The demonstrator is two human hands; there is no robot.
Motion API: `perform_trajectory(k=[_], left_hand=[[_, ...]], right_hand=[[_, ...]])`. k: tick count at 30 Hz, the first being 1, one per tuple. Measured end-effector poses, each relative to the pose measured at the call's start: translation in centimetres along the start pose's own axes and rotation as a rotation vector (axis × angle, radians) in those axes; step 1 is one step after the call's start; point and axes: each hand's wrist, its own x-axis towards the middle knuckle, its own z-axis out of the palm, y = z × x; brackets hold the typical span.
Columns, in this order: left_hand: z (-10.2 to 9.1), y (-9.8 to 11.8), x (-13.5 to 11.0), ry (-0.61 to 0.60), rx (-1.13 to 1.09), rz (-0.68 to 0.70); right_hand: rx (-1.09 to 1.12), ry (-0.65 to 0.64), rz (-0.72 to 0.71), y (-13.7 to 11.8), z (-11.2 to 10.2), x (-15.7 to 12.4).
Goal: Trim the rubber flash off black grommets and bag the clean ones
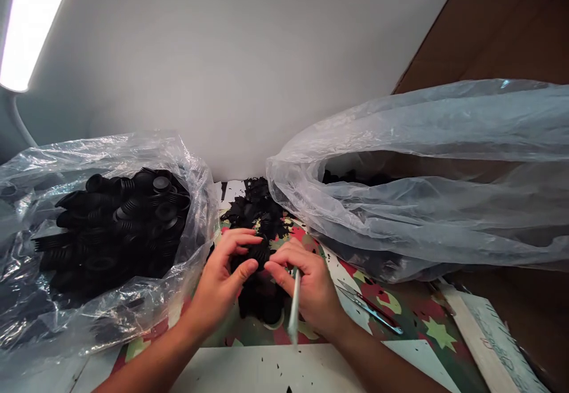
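Observation:
My left hand point(222, 280) and my right hand point(306, 283) meet over the middle of the table. Between their fingertips sits a black ribbed rubber part point(258, 255), which both hands pinch. My right hand also grips a thin pale tool point(294, 310) whose handle points down towards me. Under the hands lies a heap of black rubber scraps point(258, 304).
At the left, an open clear plastic bag point(26, 298) holds several black ribbed parts point(120, 221). A larger clear bag point(444, 203) lies at the right. Small scissors point(371, 310) rest on the star-patterned cloth point(418, 316). More black scraps point(255, 206) pile up behind. A lamp point(31, 25) glows top left.

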Motion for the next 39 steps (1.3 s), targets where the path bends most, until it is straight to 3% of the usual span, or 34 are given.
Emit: perform_trajectory(k=[3, 6, 9, 12, 16, 22, 26, 32, 39], left_hand=[[-0.2, 0.7, -0.1, 0.030, 0.217, 0.007], [-0.2, 1.0, -0.1, -0.061, 0.140, -0.111], [-0.3, 0.8, 0.2, -0.055, 0.060, -0.147], [-0.6, 0.4, 0.5, -0.075, -0.011, -0.172], [-1.0, 0.4, 0.4, -0.100, 0.097, -0.164], [-1.2, 0.9, -0.2, -0.214, 0.276, -0.070], [-1.3, 1.0, -0.3, -0.221, 0.334, 0.013], [-1.6, 1.2, -0.3, -0.261, 0.319, 0.008], [-1.8, 1.9, 0.6, -0.398, 0.266, -0.080]], right_hand=[[-0.265, 0.074, -0.213, -0.1, 0.4, -0.3], [-0.433, 0.080, -0.372, -0.2, 0.8, -0.6], [-0.457, 0.030, -0.450, -0.1, 1.0, -0.8], [-0.359, -0.009, -0.383, 0.0, 0.4, -0.6], [-0.330, -0.040, -0.247, 0.2, -1.1, 0.2], [-0.516, -0.327, -0.302, 1.1, -1.0, 0.9], [-0.540, -0.459, -0.307, 1.2, -0.3, 0.7], [-0.394, -0.523, -0.232, 0.9, -0.3, 0.5], [-0.389, -0.442, -0.346, 0.7, -0.6, 0.4]])
